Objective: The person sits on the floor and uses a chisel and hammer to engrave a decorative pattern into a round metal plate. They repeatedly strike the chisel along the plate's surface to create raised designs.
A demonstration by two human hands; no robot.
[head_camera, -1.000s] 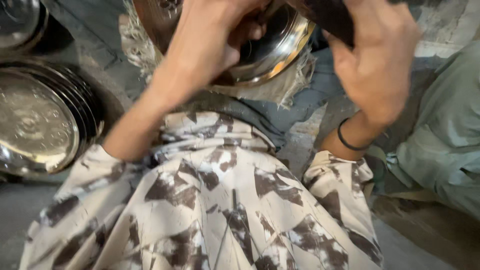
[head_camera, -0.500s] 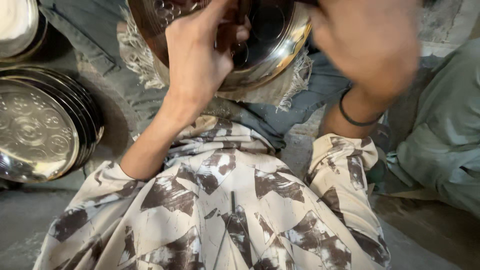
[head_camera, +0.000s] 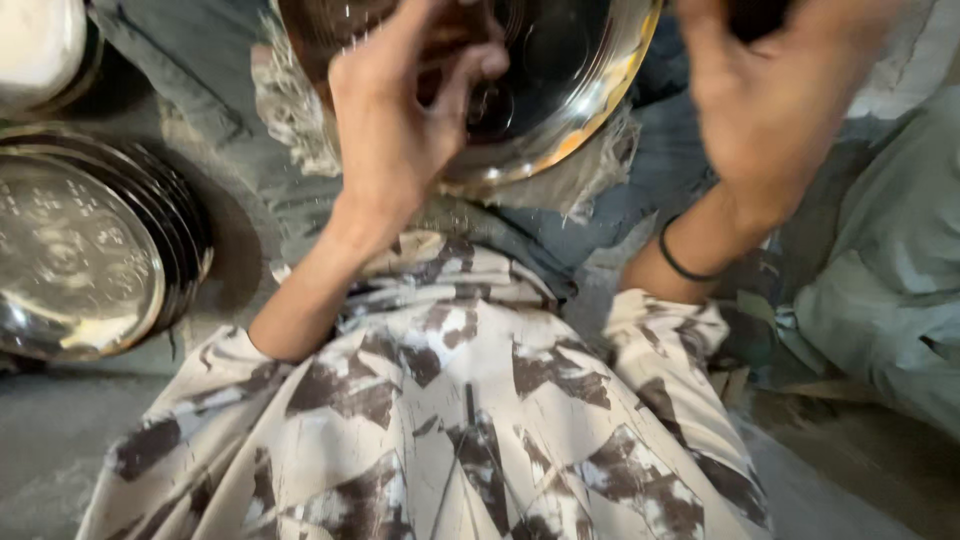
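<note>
Far left: a stack of steel plates point(head_camera: 75, 255) on the floor, nested, top one embossed and bare. Above it, at the corner, a pale bowl point(head_camera: 40, 45), contents not legible. Top centre: a shiny metal plate point(head_camera: 560, 95) resting on a frayed cloth point(head_camera: 290, 110) over the lap, tilted toward the camera, gold-lit along the lower right rim, nothing lying in it.

Left hand point(head_camera: 395, 130) raised over the plate's left half, wrist bent, fingers point(head_camera: 470, 75) curled loosely down onto the plate's inner surface, touching rather than clamping. Patterned white-and-brown shirt point(head_camera: 450, 420) filling the bottom.

Right hand point(head_camera: 770, 95) lifted beside the plate's right edge, blurred, palm facing in, fingers spread and half curled; something dark at the fingertips near the top edge, grasp not determinable. Black band point(head_camera: 685, 265) on that wrist. Far right: grey-green cloth point(head_camera: 890, 290).
</note>
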